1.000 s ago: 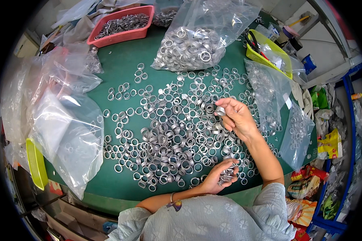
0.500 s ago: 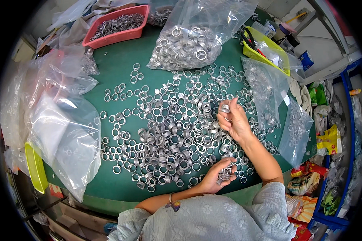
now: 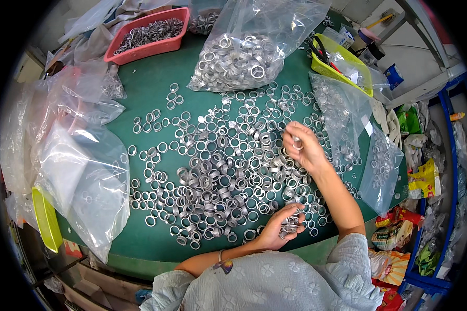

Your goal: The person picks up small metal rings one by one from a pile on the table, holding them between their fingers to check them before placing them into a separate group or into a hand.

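Note:
Silvery metal rings (image 3: 215,179) lie in a wide, loose heap across the green table (image 3: 155,238), thickest near its middle. My left hand (image 3: 279,228) is cupped at the near edge of the heap, fingers curled around several metal rings. Above the right side of the heap, my right hand (image 3: 305,146) pinches a metal ring (image 3: 297,140) between thumb and fingers. Part of that ring is covered by the fingers. The palm of my left hand is partly hidden by the rings in it.
A clear bag full of rings (image 3: 238,59) stands at the back. Left of it is a red basket (image 3: 145,52) of small metal parts; a yellow-green basket (image 3: 342,65) is back right. Clear plastic bags (image 3: 88,176) cover the left side. More bagged rings (image 3: 381,171) lie right.
My right hand has turned and its fingers have curled further over the ring, which shows less now. My left hand stays in place with its rings.

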Available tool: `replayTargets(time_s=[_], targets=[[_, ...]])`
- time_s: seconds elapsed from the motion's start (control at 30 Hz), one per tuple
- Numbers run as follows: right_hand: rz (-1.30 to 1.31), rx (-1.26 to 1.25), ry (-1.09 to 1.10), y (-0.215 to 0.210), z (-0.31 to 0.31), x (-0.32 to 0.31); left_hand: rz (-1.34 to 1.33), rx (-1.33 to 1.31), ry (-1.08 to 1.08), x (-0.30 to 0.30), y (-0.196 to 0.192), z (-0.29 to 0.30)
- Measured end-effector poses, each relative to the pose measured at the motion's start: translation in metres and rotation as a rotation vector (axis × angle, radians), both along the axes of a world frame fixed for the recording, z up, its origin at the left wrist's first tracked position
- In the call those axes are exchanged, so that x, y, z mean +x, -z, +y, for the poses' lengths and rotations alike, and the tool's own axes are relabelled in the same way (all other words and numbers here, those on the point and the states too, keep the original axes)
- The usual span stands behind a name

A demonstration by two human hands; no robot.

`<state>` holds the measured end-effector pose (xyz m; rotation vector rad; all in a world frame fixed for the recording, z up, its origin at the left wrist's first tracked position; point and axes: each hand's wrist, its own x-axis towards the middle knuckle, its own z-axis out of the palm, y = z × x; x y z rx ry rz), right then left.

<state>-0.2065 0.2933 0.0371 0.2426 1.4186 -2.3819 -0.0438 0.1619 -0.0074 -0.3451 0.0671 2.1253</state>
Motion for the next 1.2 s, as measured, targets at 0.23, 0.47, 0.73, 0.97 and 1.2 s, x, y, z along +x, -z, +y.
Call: replayTargets(time_s=[0.23, 0.47, 0.73, 0.97, 1.2], targets=[[0.861, 1.528, 0.160, 0.023, 0.025, -0.064, -0.012, 0.001, 0.017, -0.002, -0.003, -0.001], [0.784, 1.302, 0.203, 0.026, 0.033, -0.057, -0.002, -0.030, 0.026, -0.003, -0.008, -0.002], [0.457, 1.028, 0.034, -0.005, 0.016, -0.004, 0.005, -0.042, 0.000, -0.001, -0.005, -0.001], [0.612, 1.060, 0.050, -0.007, 0.019, 0.008, 0.004, -0.039, 0.003, -0.001, -0.006, -0.001], [0.618, 1.114, -0.192, -0.019, 0.016, 0.014, 0.000, -0.047, 0.000, -0.002, -0.005, -0.002]])
